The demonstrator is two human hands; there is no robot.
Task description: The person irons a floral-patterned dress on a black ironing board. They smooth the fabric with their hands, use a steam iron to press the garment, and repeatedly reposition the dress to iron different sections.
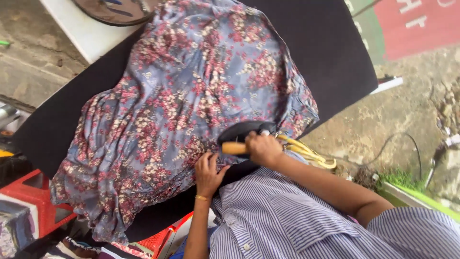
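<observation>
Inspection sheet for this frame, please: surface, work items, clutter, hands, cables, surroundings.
Surface: black padded ironing board, mostly covered by cloth.
Work items: grey-blue floral garment spread over the board, bunched at its lower left end; dark iron with wooden handle resting on the garment's near edge.
Clutter: red plastic crate at lower left; a dark round object on a white surface at top.
Hands: right hand closed on the iron's handle; left hand flat on the garment beside it, a gold bangle at the wrist.
Cables: yellow cord trailing from the iron; a thin dark cable on the ground.
Surroundings: rough concrete ground; red and green painted area at upper right.
</observation>
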